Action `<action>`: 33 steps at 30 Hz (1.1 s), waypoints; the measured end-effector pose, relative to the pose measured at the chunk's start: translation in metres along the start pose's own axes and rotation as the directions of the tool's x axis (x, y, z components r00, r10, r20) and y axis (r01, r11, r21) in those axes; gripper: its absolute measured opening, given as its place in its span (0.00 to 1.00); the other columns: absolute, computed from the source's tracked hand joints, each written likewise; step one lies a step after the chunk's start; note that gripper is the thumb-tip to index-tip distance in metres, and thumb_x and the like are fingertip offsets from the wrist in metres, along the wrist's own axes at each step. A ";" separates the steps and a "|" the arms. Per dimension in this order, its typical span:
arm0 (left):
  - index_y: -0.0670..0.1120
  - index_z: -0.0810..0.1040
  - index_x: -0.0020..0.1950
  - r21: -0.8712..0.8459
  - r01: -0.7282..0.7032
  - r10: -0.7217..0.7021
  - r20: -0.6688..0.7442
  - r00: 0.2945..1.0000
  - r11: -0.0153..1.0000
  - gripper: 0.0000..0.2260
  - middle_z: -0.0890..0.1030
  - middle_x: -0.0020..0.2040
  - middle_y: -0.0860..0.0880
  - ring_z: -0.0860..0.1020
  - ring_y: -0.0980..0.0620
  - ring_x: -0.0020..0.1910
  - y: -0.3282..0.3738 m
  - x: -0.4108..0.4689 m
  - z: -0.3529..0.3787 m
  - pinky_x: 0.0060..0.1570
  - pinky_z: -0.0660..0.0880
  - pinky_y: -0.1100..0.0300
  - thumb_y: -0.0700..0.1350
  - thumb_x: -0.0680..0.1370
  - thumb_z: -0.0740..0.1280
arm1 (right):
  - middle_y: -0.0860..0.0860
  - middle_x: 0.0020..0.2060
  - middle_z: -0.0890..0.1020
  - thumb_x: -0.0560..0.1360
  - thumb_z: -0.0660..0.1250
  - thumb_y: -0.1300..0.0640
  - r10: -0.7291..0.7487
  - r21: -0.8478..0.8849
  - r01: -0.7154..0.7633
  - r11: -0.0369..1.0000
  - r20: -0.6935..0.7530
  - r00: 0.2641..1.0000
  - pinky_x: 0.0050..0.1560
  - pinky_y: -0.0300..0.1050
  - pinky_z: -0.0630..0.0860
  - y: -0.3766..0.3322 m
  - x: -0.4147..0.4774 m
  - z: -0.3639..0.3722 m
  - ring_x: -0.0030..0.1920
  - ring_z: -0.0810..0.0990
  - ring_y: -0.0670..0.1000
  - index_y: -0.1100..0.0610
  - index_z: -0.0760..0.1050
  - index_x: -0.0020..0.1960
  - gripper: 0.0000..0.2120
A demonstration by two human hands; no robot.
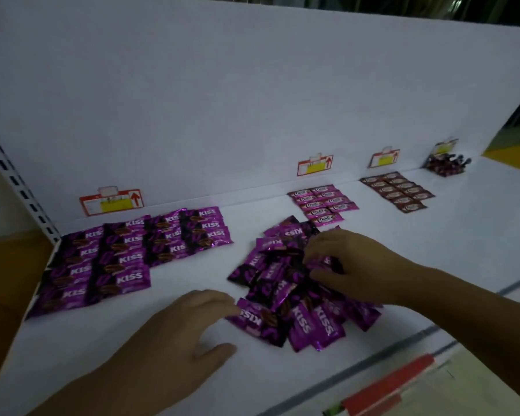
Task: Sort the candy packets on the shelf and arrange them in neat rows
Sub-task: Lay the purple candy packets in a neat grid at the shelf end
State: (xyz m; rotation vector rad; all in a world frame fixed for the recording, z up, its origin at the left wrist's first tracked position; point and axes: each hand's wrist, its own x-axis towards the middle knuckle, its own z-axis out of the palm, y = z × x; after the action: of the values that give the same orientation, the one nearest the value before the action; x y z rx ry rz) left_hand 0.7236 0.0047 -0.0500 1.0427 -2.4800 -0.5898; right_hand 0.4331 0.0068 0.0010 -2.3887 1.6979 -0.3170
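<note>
A loose heap of purple KISS candy packets (288, 283) lies mid-shelf. My right hand (345, 262) reaches over the heap's right side, with fingers and thumb pinching one purple packet (323, 261). My left hand (189, 328) hovers just left of the heap, fingers spread, its fingertips touching the edge of the nearest KISS packet (254, 321). To the left, purple KISS packets lie in neat rows (126, 253) against the back panel.
The white shelf (433, 241) carries rows of pink Choco packets (321, 204), rows of brown packets (398, 190) and a small dark candy pile (446, 165) at far right. Price tags (111, 201) hang on the back panel. A red-edged shelf rail (388, 388) runs along the front.
</note>
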 end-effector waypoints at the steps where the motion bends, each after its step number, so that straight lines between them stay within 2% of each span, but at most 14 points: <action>1: 0.70 0.65 0.57 0.000 -0.016 0.016 0.017 1.000 1.000 0.18 0.63 0.58 0.75 0.60 0.78 0.60 0.007 0.007 0.000 0.56 0.54 0.84 0.56 0.72 0.69 | 0.45 0.55 0.78 0.73 0.68 0.50 -0.033 -0.009 0.033 0.999 -0.004 0.999 0.53 0.34 0.68 0.001 -0.006 0.002 0.54 0.73 0.42 0.48 0.79 0.56 0.12; 3: 0.67 0.69 0.59 0.039 -0.065 0.064 0.029 0.998 0.997 0.18 0.63 0.57 0.74 0.60 0.77 0.59 0.019 0.018 0.003 0.56 0.54 0.84 0.56 0.73 0.69 | 0.45 0.55 0.78 0.73 0.69 0.49 -0.100 -0.029 0.099 0.995 -0.008 0.995 0.53 0.31 0.65 0.001 -0.015 0.006 0.54 0.73 0.42 0.50 0.79 0.57 0.13; 5: 0.60 0.73 0.62 0.086 -0.089 0.088 0.011 0.996 0.992 0.17 0.67 0.58 0.69 0.61 0.74 0.59 0.021 0.024 0.009 0.56 0.55 0.82 0.55 0.74 0.68 | 0.45 0.55 0.78 0.73 0.68 0.47 -0.155 -0.049 0.155 0.987 0.005 0.988 0.53 0.28 0.62 -0.001 -0.022 0.008 0.54 0.73 0.43 0.49 0.78 0.58 0.15; 7: 0.55 0.78 0.60 0.178 -0.139 0.134 0.040 0.990 0.974 0.16 0.74 0.58 0.61 0.66 0.68 0.58 0.020 0.025 0.013 0.56 0.65 0.75 0.55 0.74 0.67 | 0.45 0.54 0.78 0.73 0.68 0.46 -0.205 -0.045 0.206 0.978 0.017 0.979 0.54 0.31 0.66 -0.006 -0.026 0.009 0.54 0.73 0.44 0.49 0.78 0.57 0.15; 9: 0.54 0.80 0.57 0.179 -0.131 0.124 0.054 0.991 0.975 0.14 0.78 0.56 0.57 0.70 0.65 0.56 0.020 0.021 0.013 0.53 0.71 0.69 0.54 0.73 0.66 | 0.46 0.51 0.79 0.73 0.67 0.45 -0.248 -0.048 0.249 0.967 0.019 0.968 0.53 0.37 0.71 -0.013 -0.029 0.012 0.51 0.75 0.45 0.49 0.79 0.56 0.15; 13: 0.56 0.79 0.58 0.121 -0.051 0.049 0.020 0.999 0.991 0.16 0.75 0.60 0.60 0.67 0.69 0.56 0.013 0.016 0.014 0.55 0.66 0.72 0.57 0.74 0.62 | 0.48 0.45 0.79 0.74 0.64 0.45 -0.247 -0.063 0.250 0.966 0.052 0.968 0.48 0.39 0.72 -0.023 -0.029 0.020 0.46 0.75 0.46 0.50 0.79 0.55 0.14; 17: 0.57 0.79 0.58 0.125 -0.047 0.041 0.050 0.998 0.991 0.13 0.73 0.59 0.65 0.65 0.71 0.56 0.005 0.015 0.007 0.57 0.62 0.75 0.54 0.75 0.67 | 0.47 0.42 0.78 0.73 0.60 0.40 -0.209 -0.112 0.215 0.970 0.061 0.976 0.45 0.42 0.74 -0.028 -0.026 0.024 0.44 0.75 0.47 0.50 0.80 0.51 0.18; 20: 0.58 0.78 0.56 0.063 -0.021 0.017 0.052 0.999 0.998 0.13 0.75 0.51 0.66 0.69 0.68 0.53 0.002 0.017 0.001 0.54 0.68 0.69 0.53 0.72 0.71 | 0.46 0.39 0.78 0.71 0.56 0.34 -0.161 -0.159 0.162 0.974 0.018 0.987 0.41 0.41 0.74 -0.033 -0.025 0.031 0.40 0.75 0.47 0.49 0.79 0.46 0.22; 22: 0.62 0.74 0.57 0.013 0.039 -0.039 0.047 0.998 0.999 0.16 0.73 0.50 0.67 0.69 0.69 0.53 0.000 0.017 -0.001 0.52 0.69 0.71 0.53 0.70 0.72 | 0.45 0.37 0.75 0.69 0.55 0.31 -0.126 -0.197 0.121 0.973 -0.012 0.992 0.38 0.40 0.70 -0.038 -0.021 0.035 0.38 0.72 0.46 0.50 0.75 0.44 0.24; 24: 0.63 0.72 0.56 -0.074 0.109 -0.106 0.037 0.994 0.991 0.19 0.73 0.50 0.65 0.72 0.69 0.51 -0.002 0.017 -0.002 0.49 0.70 0.73 0.51 0.69 0.73 | 0.45 0.38 0.72 0.67 0.55 0.28 -0.074 -0.210 0.069 0.975 -0.018 0.997 0.39 0.40 0.66 -0.042 -0.019 0.039 0.38 0.70 0.46 0.49 0.72 0.46 0.25; 27: 0.60 0.76 0.52 -0.178 0.181 -0.184 0.003 0.983 0.967 0.18 0.75 0.47 0.60 0.75 0.67 0.47 -0.007 0.020 -0.006 0.43 0.71 0.75 0.43 0.68 0.74 | 0.44 0.39 0.71 0.68 0.61 0.32 -0.056 -0.148 0.052 0.988 -0.023 0.998 0.40 0.38 0.63 -0.046 -0.019 0.041 0.39 0.69 0.45 0.48 0.71 0.48 0.21; 30: 0.58 0.80 0.49 -0.302 0.276 -0.279 0.032 0.960 0.913 0.18 0.81 0.44 0.59 0.78 0.65 0.44 -0.014 0.023 -0.012 0.40 0.74 0.74 0.39 0.66 0.76 | 0.44 0.39 0.75 0.69 0.64 0.37 -0.073 -0.144 0.073 0.987 0.003 0.997 0.39 0.32 0.62 -0.049 -0.022 0.037 0.39 0.71 0.44 0.47 0.73 0.48 0.16; 33: 0.58 0.81 0.45 -0.469 0.356 -0.374 0.057 0.926 0.808 0.19 0.84 0.44 0.58 0.82 0.59 0.42 -0.021 0.025 -0.017 0.38 0.77 0.68 0.36 0.65 0.77 | 0.45 0.38 0.78 0.67 0.67 0.41 -0.084 -0.135 0.087 0.987 0.028 0.996 0.42 0.34 0.70 -0.051 -0.025 0.033 0.39 0.75 0.45 0.48 0.76 0.47 0.14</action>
State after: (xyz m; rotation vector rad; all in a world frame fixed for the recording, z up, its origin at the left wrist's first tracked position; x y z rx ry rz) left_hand 0.7281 -0.0305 -0.0416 1.3075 -1.9447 -1.2098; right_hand 0.4802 0.0483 -0.0183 -2.5569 1.6606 -0.1929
